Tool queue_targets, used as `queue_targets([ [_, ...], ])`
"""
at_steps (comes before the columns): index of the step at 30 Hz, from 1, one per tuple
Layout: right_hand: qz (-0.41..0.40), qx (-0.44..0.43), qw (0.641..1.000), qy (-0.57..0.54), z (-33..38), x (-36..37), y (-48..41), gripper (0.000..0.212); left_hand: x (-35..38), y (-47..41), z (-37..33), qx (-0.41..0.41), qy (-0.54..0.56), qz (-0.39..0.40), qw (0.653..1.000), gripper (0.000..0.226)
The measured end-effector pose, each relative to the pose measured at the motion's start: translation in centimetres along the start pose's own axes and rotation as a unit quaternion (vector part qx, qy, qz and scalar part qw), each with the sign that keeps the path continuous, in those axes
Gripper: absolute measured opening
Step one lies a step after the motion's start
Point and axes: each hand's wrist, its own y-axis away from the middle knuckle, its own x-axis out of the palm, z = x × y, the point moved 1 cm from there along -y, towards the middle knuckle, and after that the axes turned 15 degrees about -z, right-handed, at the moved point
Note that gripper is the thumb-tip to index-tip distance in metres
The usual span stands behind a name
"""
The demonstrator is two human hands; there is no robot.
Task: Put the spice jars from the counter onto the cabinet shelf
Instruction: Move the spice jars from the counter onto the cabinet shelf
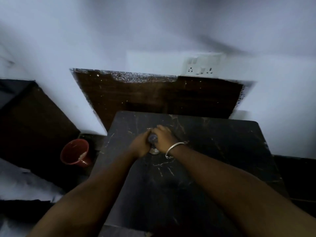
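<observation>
We see both forearms reaching in from the bottom edge and meeting over the black, white-veined marble table (213,151), towards its far half and approx. mid-width. Between the hands sits a small jar w/ a round dark bluish lid (152,138), seen nearly from the top. The left grip (139,145) presses against the jar's left side w/ fingers closed on it. The right grip (163,137) curls over the far and right sides, so both are clamped on the jar and touch each other around it. The frame is dim and smeared, so single fingers are hard to make out.

Just below the lid, nearest to us, a shiny silvery metal bit (154,151) peeks out btw. the wrists. We can't tell if it's part of the jar or a separate piece, nor if the jar's base rests on the table or is lifted off it. A thin silver bangle (174,147) circles the right wrist.

Behind the table a scuffed dark brown wooden panel (153,96) stands against the pale bluish-white wall (153,31). Its top edge is flecked w/ white (paint spatter, by the look). Above its upper right corner there's a white switch-and-socket plate (201,66). Left of the table, lower down, a red plastic bucket-like cup (75,152) stands w/ a whitish smear inside its rim.
</observation>
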Motion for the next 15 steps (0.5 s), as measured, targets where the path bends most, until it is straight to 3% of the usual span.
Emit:
queue_targets([
  [2, 0.077, -0.012, 0.996, 0.034, -0.5, 1.9, -1.2, 0.077, 1.2, -0.4, 1.8, -0.047, -0.004, 0.037, 0.998, 0.081],
  [3, 0.102, -0.016, 0.994, 0.039, -0.9, 2.8, -1.5, 0.079, 1.8, -0.5, 2.3, -0.061, -0.007, 0.051, 0.997, 0.088],
  [6, 0.129, -0.025, 0.99, 0.047, -1.9, 4.7, -1.6, 0.062, 3.1, -1.4, 3.0, -0.071, -0.016, 0.085, 0.994, 0.095],
  [8, 0.108, -0.001, 0.994, 0.019, -2.1, 5.1, -0.9, 0.055, 4.0, -1.7, 3.1, -0.069, -0.009, 0.079, 0.994, 0.096],
  [10, 0.037, 0.019, 0.999, 0.01, -2.8, 5.8, -0.4, 0.05, 4.8, -1.7, 3.5, -0.054, -0.012, 0.066, 0.996, 0.093],
  [12, 0.031, 0.028, 0.998, -0.036, -3.2, 6.3, 0.4, 0.039, 5.4, -1.2, 4.1, -0.023, -0.015, 0.054, 0.998, 0.089],
  [15, -0.006, -0.008, 0.997, -0.074, -3.8, 6.6, 2.8, 0.028, 6.3, 0.0, 5.1, 0.014, -0.009, 0.03, 0.999, 0.087],
])
